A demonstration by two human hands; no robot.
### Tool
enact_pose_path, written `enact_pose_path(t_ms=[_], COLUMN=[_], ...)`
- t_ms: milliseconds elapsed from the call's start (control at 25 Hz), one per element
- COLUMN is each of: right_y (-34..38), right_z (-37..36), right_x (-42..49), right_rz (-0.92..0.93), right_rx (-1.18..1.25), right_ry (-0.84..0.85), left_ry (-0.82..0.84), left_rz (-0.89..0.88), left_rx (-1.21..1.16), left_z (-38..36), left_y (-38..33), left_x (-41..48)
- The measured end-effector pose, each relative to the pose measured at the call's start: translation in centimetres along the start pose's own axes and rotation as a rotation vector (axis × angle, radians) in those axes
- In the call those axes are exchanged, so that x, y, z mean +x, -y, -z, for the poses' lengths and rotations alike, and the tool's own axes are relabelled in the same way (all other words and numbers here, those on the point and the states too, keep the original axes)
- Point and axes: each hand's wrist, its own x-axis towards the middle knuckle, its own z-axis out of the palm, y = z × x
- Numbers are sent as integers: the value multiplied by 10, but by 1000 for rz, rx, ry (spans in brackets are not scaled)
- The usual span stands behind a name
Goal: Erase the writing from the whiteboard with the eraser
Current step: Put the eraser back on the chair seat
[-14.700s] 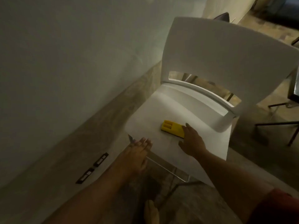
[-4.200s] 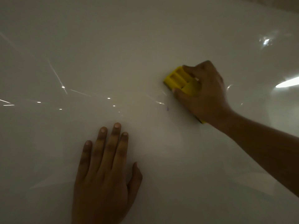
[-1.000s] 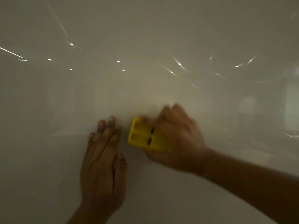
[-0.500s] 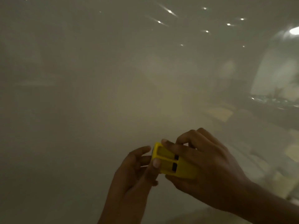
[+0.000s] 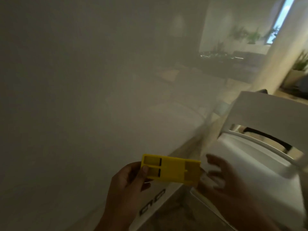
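The glossy whiteboard (image 5: 83, 80) fills the left and centre of the view, and I see no writing on it. The yellow eraser (image 5: 173, 170) is held off the board, low in the middle of the frame. My left hand (image 5: 128, 182) pinches its left end between thumb and fingers. My right hand (image 5: 221, 179) is blurred, just right of the eraser with fingers spread; whether its fingertips touch the eraser's right end is unclear.
A white chair (image 5: 260, 147) stands at the lower right beside the board, its seat under my right hand. The board's lower edge and a dark socket plate (image 5: 152, 204) sit below the eraser. Plants and a window (image 5: 280, 17) are at the far right.
The eraser has come off the board and passed from my right hand into my left. My right hand has opened and shifted right. The view has swung down and right, bringing the chair in.
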Motion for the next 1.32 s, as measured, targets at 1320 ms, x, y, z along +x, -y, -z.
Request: enact_pose_path(t_ms=[1320], right_y=[-355], right_z=[177], right_x=[237], right_rz=[-596], right_rx=[-369], right_ry=[-165], left_ry=[472], left_rz=[641], left_rx=[512], left_z=[-449], left_y=[284], left_x=[237])
